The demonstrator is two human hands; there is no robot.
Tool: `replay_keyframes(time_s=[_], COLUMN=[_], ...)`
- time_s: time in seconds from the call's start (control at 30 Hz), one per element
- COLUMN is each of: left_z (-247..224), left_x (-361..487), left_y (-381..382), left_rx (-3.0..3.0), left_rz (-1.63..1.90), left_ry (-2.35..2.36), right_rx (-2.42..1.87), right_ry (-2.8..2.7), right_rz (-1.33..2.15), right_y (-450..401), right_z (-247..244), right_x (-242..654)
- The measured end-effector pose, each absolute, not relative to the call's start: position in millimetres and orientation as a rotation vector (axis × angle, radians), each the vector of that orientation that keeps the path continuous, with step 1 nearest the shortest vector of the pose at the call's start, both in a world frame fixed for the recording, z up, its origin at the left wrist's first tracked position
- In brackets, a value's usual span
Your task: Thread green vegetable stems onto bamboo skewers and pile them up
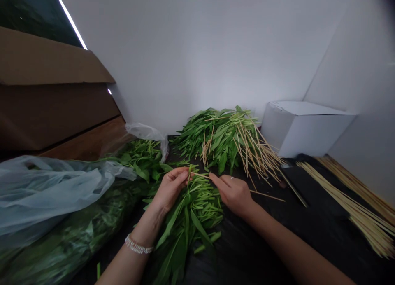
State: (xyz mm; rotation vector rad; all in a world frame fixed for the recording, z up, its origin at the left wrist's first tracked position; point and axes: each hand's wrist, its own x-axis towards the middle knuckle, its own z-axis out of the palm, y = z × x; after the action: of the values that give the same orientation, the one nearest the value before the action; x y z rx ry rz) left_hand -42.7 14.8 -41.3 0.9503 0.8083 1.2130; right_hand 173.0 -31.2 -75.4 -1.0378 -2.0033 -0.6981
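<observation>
Taking the hands as the centre of the clock, loose leafy greens [173, 252] lie nearest, at 6 o'clock, their cut stems under the hands on the black-covered counter [243, 248]. At 8 o'clock a cloudy plastic bag [58, 190] covers more greens, and at about 4 o'clock a fan of bare sticks [342, 206] lies unused. In the middle, the left hand [174, 182] pinches a green stem [193, 168] between thumb and fingers, while the right hand [233, 190] has its grip closed around a thin stick [200, 175]; the stick's tip reaches the left fingertips, though whether it has entered the stem is too small to tell. Beyond, at 10 o'clock, an open clear bag [145, 131] shows further greens. At 12 to 1 o'clock a heap of greens [197, 132] has many sticks poking out rightward; judging by that, this is the finished share, a good number, with one piece in hand and plenty of loose and bagged greens left. Farthest, a white box [311, 132] stands at 2 o'clock before the pale wall [191, 50].
</observation>
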Motion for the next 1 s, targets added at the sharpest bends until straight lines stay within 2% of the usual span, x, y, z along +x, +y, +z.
replay_keyframes(time_s=[1.0], left_z=[-42.0], left_x=[-42.3], left_y=[16.8], left_rx=[0.879], left_rz=[1.237], left_ry=[0.813], right_rx=[-1.066], right_ry=[-1.983], right_rz=[-0.711], right_y=[-33.1], right_z=[-74.8], right_x=[171.5])
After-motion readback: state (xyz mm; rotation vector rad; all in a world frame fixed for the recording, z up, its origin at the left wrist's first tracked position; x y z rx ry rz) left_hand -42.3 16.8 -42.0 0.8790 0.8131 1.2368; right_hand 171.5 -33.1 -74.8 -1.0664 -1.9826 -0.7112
